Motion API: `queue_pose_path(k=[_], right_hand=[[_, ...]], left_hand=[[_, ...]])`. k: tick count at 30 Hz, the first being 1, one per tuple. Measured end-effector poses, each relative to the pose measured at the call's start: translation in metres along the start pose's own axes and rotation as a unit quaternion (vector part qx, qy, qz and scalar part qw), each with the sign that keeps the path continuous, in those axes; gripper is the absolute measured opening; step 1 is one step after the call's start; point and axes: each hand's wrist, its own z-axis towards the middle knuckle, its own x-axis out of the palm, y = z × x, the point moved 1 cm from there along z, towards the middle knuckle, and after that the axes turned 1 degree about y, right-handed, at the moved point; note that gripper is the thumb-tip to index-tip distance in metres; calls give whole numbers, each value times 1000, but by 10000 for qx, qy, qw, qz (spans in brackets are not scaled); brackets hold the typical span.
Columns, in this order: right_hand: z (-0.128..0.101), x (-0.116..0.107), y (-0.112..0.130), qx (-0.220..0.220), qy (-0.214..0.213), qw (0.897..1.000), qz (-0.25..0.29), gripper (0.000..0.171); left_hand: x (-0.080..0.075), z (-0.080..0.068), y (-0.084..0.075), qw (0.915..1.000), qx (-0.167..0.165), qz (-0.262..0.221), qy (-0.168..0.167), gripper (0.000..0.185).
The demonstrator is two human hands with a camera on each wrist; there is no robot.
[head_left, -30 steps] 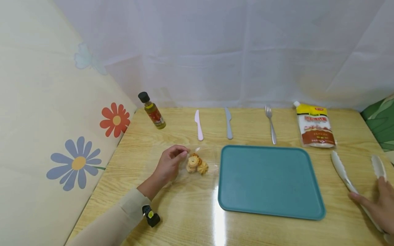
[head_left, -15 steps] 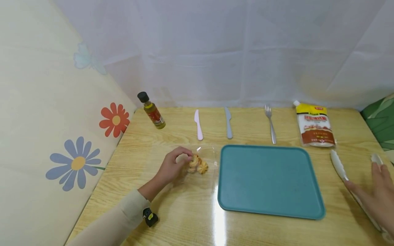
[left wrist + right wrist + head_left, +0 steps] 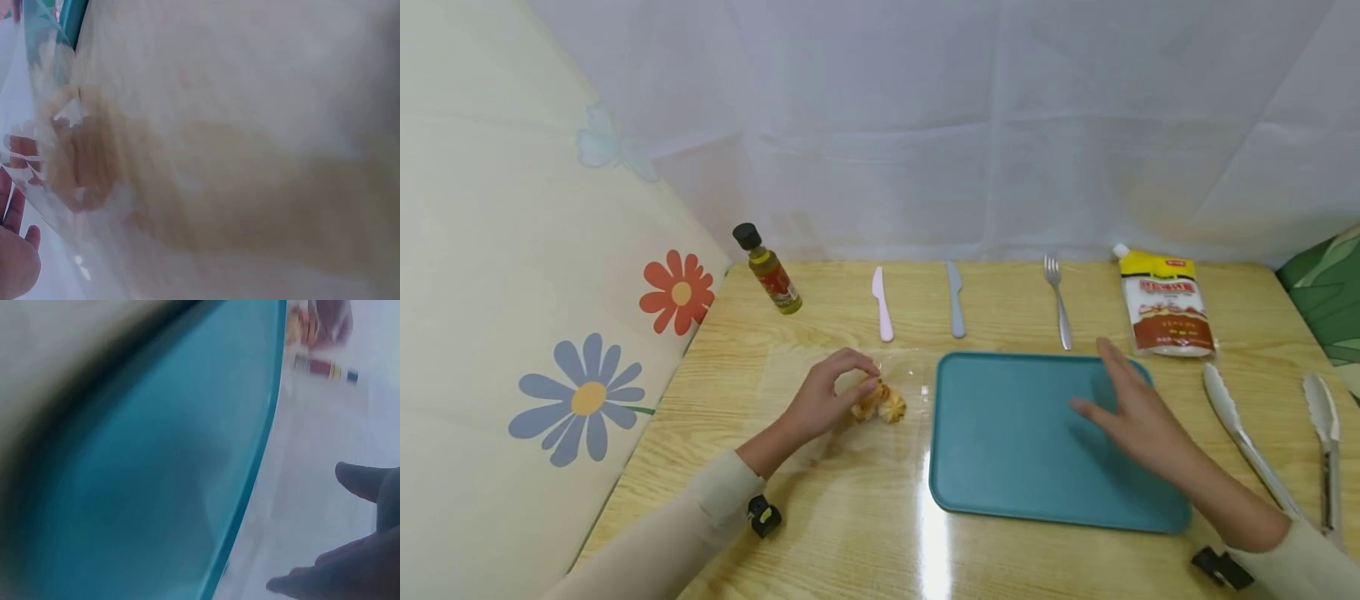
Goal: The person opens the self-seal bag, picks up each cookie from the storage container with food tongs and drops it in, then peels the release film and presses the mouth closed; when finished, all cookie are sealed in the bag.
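My left hand [image 3: 831, 393] bends its thumb and fingers together at a clear plastic bag [image 3: 917, 417], fingertips right over the small cookies [image 3: 891, 406] and partly hiding them. In the left wrist view the bag's shiny film [image 3: 187, 187] spreads across most of the picture, with the hand [image 3: 15, 256] at its lower left edge. My right hand [image 3: 1138, 408] hovers over the right part of the teal tray [image 3: 1000, 442], fingers extended, thumb apart and nothing held. The right wrist view shows this hand [image 3: 350, 562] beside the tray's rim.
Metal tongs [image 3: 1243, 437] lie spread at the right of the wooden table. Along the back are an oil bottle [image 3: 775, 279], a pink knife [image 3: 883, 308], a grey knife [image 3: 956, 304], a fork [image 3: 1057, 304] and a spouted pouch [image 3: 1167, 304].
My right hand has let go of the tongs, which stay on the table, and has moved left over the tray. My left hand has shifted slightly right over the cookies.
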Motion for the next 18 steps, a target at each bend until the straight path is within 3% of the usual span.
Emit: queue_pose_path(k=[10, 18], right_hand=[[60, 63, 60, -775, 751, 9941, 60, 83], [101, 91, 84, -895, 1200, 9877, 442, 65]], left_hand=[[4, 41, -8, 9948, -422, 474, 793, 32], [11, 77, -9, 9744, -1017, 903, 1793, 39]])
